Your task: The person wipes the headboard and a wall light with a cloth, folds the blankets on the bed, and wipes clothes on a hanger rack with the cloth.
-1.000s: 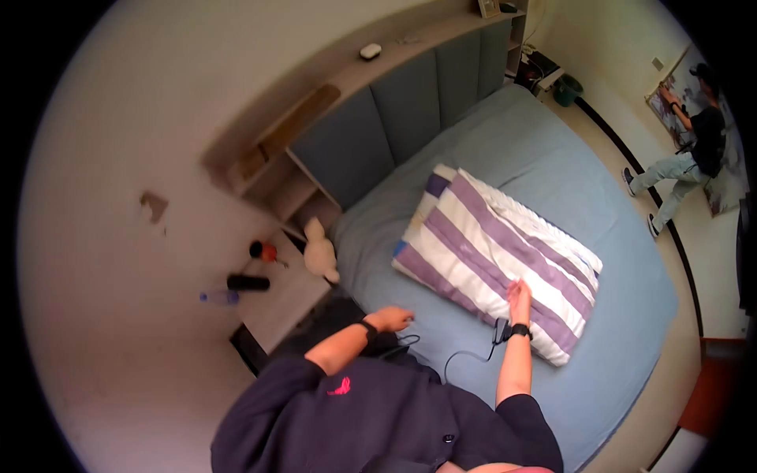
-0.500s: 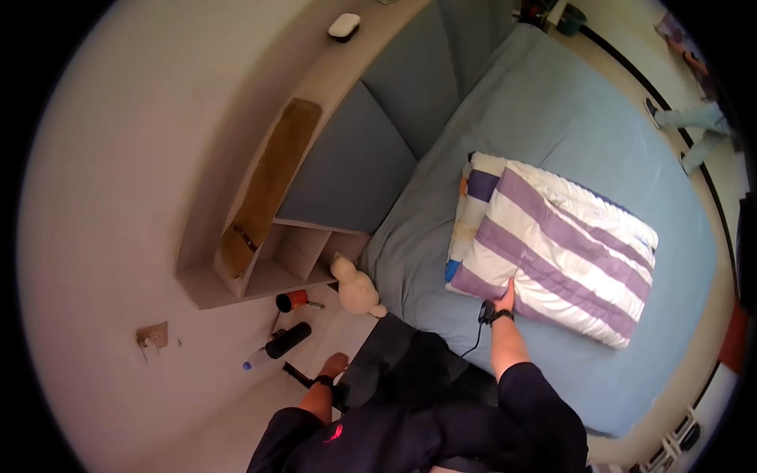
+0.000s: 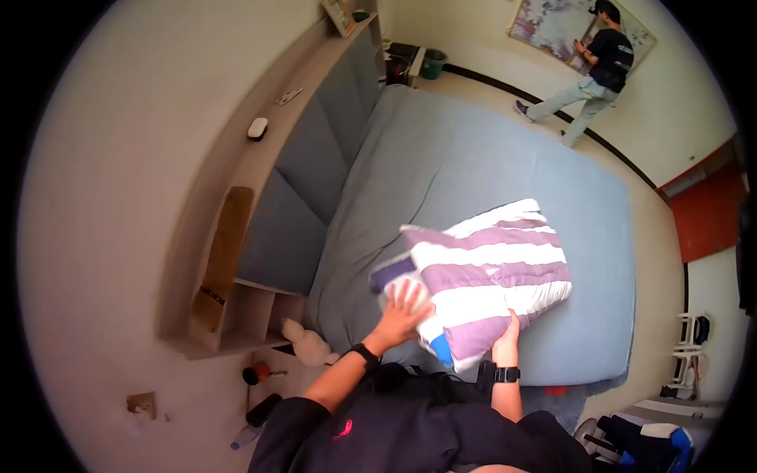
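Observation:
A folded quilt (image 3: 493, 272) with purple and white stripes lies at an angle on the blue bed. At its left side, a white, navy and bright-blue layer (image 3: 390, 273) sticks out; whether it belongs to the quilt I cannot tell. My left hand (image 3: 404, 314) rests on this layer with fingers spread, slightly blurred. The quilt's near edge is held by my right hand (image 3: 505, 337), thumb on top and the other fingers hidden beneath. Each wrist wears a black band.
The bed (image 3: 465, 142) has a padded headboard (image 3: 288, 209) and a shelf on the left. A plush toy (image 3: 309, 344) sits beside the lower cubbies. Another person (image 3: 607, 59) stands beyond the far side, near a wall picture. White chairs (image 3: 688, 355) stand at right.
My left hand has come from the shelf side onto the bedding. The quilt has turned and its left end is lifted. My right hand still grips its near edge. The view has shifted.

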Action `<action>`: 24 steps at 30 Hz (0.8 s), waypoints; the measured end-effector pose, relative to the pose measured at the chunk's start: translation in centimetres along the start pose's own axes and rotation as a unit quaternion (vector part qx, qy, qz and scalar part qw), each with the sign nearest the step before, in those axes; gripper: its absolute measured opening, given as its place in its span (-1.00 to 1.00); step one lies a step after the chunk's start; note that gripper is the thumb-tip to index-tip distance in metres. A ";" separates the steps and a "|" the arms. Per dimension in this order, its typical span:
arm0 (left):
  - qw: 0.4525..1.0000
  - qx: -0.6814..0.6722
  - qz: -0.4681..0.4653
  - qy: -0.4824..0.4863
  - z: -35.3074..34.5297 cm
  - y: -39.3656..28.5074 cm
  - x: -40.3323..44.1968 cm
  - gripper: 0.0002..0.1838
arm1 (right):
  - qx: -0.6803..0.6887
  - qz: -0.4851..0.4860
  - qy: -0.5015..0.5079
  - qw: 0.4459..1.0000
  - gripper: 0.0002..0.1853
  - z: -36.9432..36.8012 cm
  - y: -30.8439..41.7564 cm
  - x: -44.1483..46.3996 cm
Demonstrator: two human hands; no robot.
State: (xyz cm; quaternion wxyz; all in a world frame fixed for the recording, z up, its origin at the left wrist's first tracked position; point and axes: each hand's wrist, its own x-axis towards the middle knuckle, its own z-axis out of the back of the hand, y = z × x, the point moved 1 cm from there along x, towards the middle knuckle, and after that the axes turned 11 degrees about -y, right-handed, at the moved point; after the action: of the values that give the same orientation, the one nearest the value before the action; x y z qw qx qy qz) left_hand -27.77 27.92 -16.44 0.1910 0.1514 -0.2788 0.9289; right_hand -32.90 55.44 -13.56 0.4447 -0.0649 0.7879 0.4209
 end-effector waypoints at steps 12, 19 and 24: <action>0.970 -0.222 -0.077 -0.057 2.0 -14.1 8.7 -0.38 | 0.006 0.238 -0.086 0.967 -0.68 8.7 8.5 -7.6; 0.912 -0.363 0.158 -0.106 3.4 -16.6 10.9 -0.26 | -0.103 0.510 0.017 0.854 -0.75 -2.5 17.1 -12.7; 0.722 -0.583 0.300 -0.223 -0.1 -10.6 7.0 -0.38 | -0.405 0.574 0.164 0.693 -0.69 -20.3 11.2 -13.1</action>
State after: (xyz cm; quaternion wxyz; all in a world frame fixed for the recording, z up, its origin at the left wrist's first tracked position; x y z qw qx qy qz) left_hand -29.34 38.02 -8.92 -0.1147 0.1217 -0.8305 0.5313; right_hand -43.55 44.33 8.17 -0.0886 0.1584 0.4857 0.8551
